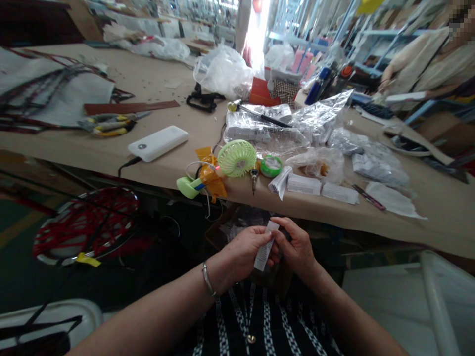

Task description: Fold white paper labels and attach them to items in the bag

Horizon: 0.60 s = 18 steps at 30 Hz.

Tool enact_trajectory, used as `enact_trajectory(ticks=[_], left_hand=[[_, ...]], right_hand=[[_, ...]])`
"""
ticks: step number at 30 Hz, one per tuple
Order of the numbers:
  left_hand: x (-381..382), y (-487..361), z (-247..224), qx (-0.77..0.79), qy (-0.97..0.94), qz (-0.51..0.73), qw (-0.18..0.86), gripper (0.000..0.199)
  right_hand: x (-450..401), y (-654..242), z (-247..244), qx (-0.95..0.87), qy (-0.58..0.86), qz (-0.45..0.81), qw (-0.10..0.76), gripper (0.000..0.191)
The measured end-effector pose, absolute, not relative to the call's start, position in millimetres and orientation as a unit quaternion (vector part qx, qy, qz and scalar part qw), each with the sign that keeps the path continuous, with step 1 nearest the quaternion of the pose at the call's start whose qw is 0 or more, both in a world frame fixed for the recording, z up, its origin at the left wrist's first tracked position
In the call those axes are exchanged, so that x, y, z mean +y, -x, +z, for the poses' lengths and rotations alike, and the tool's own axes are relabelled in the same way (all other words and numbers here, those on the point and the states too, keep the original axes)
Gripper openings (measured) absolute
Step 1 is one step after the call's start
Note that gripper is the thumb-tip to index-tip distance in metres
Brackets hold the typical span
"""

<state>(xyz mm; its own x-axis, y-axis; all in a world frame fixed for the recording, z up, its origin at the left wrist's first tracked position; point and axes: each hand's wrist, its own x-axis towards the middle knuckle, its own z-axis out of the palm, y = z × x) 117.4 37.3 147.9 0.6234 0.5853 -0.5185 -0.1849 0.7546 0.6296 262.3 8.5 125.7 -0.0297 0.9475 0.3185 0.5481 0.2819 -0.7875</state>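
Note:
My left hand (243, 252) and my right hand (297, 247) meet in front of my lap, below the table edge. Both pinch a narrow white paper label strip (264, 249) that stands nearly upright between the fingers. A thin bangle circles my left wrist. Just above the hands, on the tan table (111, 153), lie more white label stacks (304, 184), a folded label bundle (279, 182) and a small green handheld fan (236, 158) on its stand.
A white power bank (159, 142) with a black cable, pliers (107, 124), a green tape roll (270, 165), a pen (368, 198) and clear plastic bags (282, 128) lie on the table. Another person (426, 59) sits at the far right. A wire ring with red cord (87, 225) rests on the floor at left.

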Motion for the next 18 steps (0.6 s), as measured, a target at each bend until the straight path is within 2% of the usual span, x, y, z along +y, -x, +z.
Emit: enact_trajectory(ticks=[5, 8, 11, 13, 18], left_hand=[[37.6, -117.4, 147.5, 0.369, -0.266, 0.219, 0.863, 0.010], [36.9, -115.9, 147.4, 0.356, -0.259, 0.221, 0.870, 0.012], [35.2, -113.4, 148.3, 0.329, -0.266, 0.213, 0.881, 0.015], [34.0, -111.8, 149.2, 0.314, -0.274, 0.199, 0.887, 0.016], [32.9, -110.6, 149.0, 0.304, -0.294, 0.183, 0.887, 0.018]], right_hand=[[8.0, -263.4, 119.7, -0.608, 0.572, 0.310, 0.455, 0.035], [11.8, -266.5, 117.1, -0.538, 0.519, 0.470, 0.469, 0.041], [16.1, -269.7, 117.5, -0.475, 0.429, 0.634, 0.433, 0.042], [18.0, -270.7, 118.0, -0.449, 0.385, 0.698, 0.404, 0.044], [20.4, -267.8, 114.7, -0.409, 0.313, 0.754, 0.407, 0.031]])
